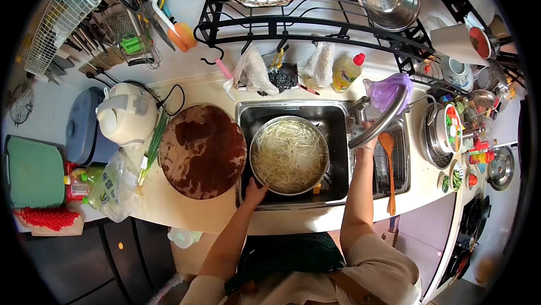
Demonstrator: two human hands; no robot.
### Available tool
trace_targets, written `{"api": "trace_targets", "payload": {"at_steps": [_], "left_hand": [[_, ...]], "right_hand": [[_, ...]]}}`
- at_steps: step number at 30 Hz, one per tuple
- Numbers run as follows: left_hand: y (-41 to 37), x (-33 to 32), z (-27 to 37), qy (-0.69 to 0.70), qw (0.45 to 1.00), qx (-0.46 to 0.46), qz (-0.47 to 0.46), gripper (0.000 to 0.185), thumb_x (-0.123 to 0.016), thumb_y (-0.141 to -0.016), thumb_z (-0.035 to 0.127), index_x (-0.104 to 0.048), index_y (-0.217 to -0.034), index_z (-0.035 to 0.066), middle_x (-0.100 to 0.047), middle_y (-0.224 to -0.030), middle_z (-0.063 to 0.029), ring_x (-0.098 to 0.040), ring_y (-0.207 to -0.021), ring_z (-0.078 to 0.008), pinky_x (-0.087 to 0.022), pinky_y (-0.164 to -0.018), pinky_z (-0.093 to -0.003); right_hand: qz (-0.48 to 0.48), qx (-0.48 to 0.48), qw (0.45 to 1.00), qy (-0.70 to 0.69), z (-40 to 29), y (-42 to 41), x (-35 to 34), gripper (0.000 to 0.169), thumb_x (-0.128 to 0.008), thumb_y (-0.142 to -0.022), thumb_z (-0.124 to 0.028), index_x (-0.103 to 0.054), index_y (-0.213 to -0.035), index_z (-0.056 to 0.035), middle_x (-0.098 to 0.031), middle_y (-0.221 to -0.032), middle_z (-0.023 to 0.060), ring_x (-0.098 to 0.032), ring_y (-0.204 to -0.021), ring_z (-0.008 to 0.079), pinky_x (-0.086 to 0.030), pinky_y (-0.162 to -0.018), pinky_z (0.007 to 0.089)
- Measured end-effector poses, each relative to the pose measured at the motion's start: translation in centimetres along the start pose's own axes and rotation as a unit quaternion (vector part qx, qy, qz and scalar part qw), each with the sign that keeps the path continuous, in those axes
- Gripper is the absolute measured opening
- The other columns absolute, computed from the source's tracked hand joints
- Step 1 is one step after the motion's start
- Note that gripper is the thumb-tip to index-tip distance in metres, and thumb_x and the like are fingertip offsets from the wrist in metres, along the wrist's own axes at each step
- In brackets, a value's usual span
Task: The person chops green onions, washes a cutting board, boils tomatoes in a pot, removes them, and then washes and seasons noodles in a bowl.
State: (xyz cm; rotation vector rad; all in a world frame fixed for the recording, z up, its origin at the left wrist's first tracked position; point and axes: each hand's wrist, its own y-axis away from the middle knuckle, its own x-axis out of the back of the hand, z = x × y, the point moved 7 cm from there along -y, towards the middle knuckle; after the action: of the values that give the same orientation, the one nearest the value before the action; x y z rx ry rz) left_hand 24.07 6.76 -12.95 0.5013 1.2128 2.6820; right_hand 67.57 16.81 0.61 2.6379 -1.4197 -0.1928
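A round metal basin (252,152) full of pale, thin shreds in water, possibly bean sprouts, sits in the large sink (338,169). My left hand (255,191) is at the basin's lower left rim, its thumb against the rim; the rest of its grip is hidden. My right hand (368,136) reaches up to the faucet's base, partly behind the curved metal spout (382,121), so its fingers are mostly hidden. A purple cloth or bag (386,89) hangs behind the spout. Right of my forearm, a wooden spatula (386,142) lies across the smaller sink (406,161).
Left of the sink lies a wet round chopping board (203,152), with scallions (156,140) and a cream appliance (127,114) beyond. Dish soap (346,74) stands behind the sink, under a black rack (296,24). Nested metal bowls (432,140) stand at the right.
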Motion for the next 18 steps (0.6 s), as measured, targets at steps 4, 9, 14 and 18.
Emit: {"api": "trace_targets", "payload": {"at_steps": [4, 9, 14, 18], "left_hand": [[-0.9, -1.1, -1.1, 0.09, 0.99, 0.067, -0.084, 0.078, -0.06, -0.088, 0.012, -0.007, -0.145, 0.009, -0.041, -0.132, -0.0207, -0.057, -0.103, -0.0317, -0.056, -0.078, -0.0393], [-1.3, -2.5, 0.1, 0.221, 0.96, 0.127, -0.116, 0.072, -0.053, -0.09, 0.007, -0.008, -0.144, 0.02, -0.036, -0.134, -0.0192, -0.056, -0.104, -0.034, -0.057, -0.08, -0.0455], [-3.3, -3.0, -1.6, 0.193, 0.972, 0.098, -0.086, 0.06, -0.051, -0.09, 0.002, -0.019, -0.14, 0.011, -0.039, -0.132, -0.018, -0.055, -0.107, -0.0328, -0.057, -0.082, -0.0454], [-1.4, -2.7, -0.3, 0.202, 0.972, 0.082, -0.093, 0.055, -0.051, -0.086, -0.001, -0.027, -0.135, 0.006, -0.045, -0.126, -0.0165, -0.057, -0.104, -0.0314, -0.058, -0.079, -0.0435]], "right_hand": [[0.012, 0.177, 0.977, 0.116, 2.8, 0.0, 2.1, 0.023, -0.055, -0.082, -0.001, -0.052, -0.105, -0.002, -0.053, -0.095, 0.006, -0.053, -0.088, 0.0189, -0.044, -0.078, 0.0291], [-0.167, 0.255, 0.755, 0.581, 12.1, 4.6, -0.3, 0.038, -0.062, -0.077, -0.023, -0.051, -0.106, -0.0019, -0.062, -0.095, 0.0261, -0.06, -0.087, 0.0446, -0.049, -0.077, 0.0473], [-0.26, 0.131, 0.792, 0.536, 15.9, 4.6, -1.3, 0.023, -0.064, -0.069, -0.015, -0.06, -0.086, 0.0001, -0.062, -0.084, 0.0241, -0.06, -0.083, 0.0408, -0.049, -0.071, 0.045], [-0.255, 0.239, 0.827, 0.44, 15.0, 4.7, 0.8, 0.013, -0.061, -0.068, -0.011, -0.059, -0.077, -0.001, -0.059, -0.074, 0.0234, -0.058, -0.073, 0.0426, -0.046, -0.061, 0.0443]]}}
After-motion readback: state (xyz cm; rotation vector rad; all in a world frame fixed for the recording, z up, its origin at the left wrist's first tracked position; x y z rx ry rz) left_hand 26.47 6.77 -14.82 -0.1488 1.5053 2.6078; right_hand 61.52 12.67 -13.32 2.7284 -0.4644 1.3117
